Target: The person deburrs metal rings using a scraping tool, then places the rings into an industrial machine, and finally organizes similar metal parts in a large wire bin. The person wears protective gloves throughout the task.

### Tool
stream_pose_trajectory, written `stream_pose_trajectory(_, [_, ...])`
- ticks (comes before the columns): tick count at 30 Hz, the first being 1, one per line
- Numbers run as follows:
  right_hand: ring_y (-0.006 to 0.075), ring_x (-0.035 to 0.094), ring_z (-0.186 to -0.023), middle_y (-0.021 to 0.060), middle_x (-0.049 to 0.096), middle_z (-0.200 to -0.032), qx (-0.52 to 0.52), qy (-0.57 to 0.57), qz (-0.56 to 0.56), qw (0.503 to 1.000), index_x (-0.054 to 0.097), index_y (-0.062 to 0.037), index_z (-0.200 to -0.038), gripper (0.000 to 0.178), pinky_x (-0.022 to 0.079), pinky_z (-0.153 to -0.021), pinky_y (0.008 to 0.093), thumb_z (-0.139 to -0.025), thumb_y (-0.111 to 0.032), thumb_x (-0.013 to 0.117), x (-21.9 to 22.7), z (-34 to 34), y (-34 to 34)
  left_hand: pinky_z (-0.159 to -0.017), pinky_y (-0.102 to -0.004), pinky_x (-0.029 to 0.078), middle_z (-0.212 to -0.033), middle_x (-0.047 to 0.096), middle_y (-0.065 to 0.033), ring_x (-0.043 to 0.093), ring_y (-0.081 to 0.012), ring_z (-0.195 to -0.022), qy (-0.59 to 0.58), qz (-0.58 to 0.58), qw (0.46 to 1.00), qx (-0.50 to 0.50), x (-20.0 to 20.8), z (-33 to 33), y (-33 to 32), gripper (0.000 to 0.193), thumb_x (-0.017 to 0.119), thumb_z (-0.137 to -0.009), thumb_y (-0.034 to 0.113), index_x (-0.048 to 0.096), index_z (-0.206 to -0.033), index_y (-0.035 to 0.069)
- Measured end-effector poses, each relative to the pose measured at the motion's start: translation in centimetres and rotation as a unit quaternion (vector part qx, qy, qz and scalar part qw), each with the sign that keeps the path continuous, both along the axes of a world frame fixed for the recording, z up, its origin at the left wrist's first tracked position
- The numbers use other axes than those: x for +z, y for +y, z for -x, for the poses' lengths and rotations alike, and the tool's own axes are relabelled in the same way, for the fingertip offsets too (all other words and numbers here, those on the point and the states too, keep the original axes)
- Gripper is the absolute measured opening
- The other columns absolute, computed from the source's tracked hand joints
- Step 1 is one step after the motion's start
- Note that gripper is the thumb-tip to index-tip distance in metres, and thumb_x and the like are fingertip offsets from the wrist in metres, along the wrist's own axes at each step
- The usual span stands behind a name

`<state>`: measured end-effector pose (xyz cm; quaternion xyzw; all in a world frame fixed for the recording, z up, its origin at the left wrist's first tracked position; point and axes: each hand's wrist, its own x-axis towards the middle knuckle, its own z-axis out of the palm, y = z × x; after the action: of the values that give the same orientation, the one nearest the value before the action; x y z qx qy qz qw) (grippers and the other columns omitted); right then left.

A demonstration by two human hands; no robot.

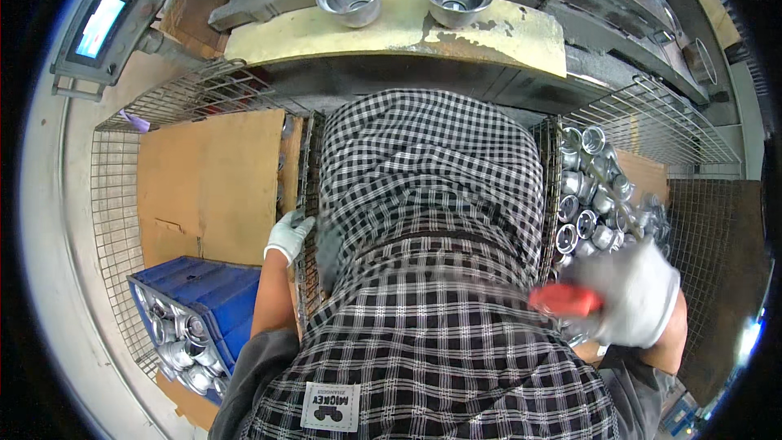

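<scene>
Grey machinery (pixel 595 20) is backing the workplace. The gloved left hand (pixel 288 236) is resting on the inner edge of the left wire basket (pixel 114 187) — likely for support, though whether it is gripping I cannot tell. The gloved right hand (pixel 639 293), blurred, is clasping a red tool (pixel 564 300) over the right wire basket (pixel 676 118). Metal cups (pixel 585 224) are lying heaped along that basket's inner edge; a blue crate (pixel 216 297) is containing more at the left basket's near corner. Two upright cups (pixel 350 20) are standing toward the far edge of the yellow board (pixel 285 41), probably for stability.
</scene>
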<state>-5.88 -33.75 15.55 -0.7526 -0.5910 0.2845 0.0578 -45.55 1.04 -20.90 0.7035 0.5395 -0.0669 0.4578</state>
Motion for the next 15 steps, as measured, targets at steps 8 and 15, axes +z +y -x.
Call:
stream_pose_trajectory(8, [0.0349, 0.069, -0.066, 0.0169, 0.068, -0.070, -0.181, -0.079, 0.093, 0.976, 0.072, -0.0082, -0.092, 0.029, 0.054, -0.060, 0.0411, -0.083, -0.035, 0.079, -1.6, -4.3, -5.8, -0.095, -0.0321, 0.050, -0.119, 0.071, -0.0165, 0.066, -0.0233, -0.107, 0.029, -0.024, 0.999, 0.038, -0.1, 3.8, -0.8, 0.055, 0.075, -0.093, 0.030, 0.059, -0.131, -0.006])
stream_pose_trajectory(15, [0.0415, 0.068, -0.069, 0.0218, 0.065, -0.071, -0.200, -0.014, 0.082, 0.976, 0.068, -0.0043, -0.093, 0.029, 0.053, -0.062, 0.0443, -0.081, -0.028, 0.080, 0.1, -3.9, -5.1, -0.094, -0.0320, 0.050, -0.117, 0.071, -0.0170, 0.067, -0.0241, -0.104, 0.045, -0.024, 0.999, 0.018, -0.2, 2.7, -0.4, 0.053, 0.073, -0.093, 0.030, 0.060, -0.131, -0.005])
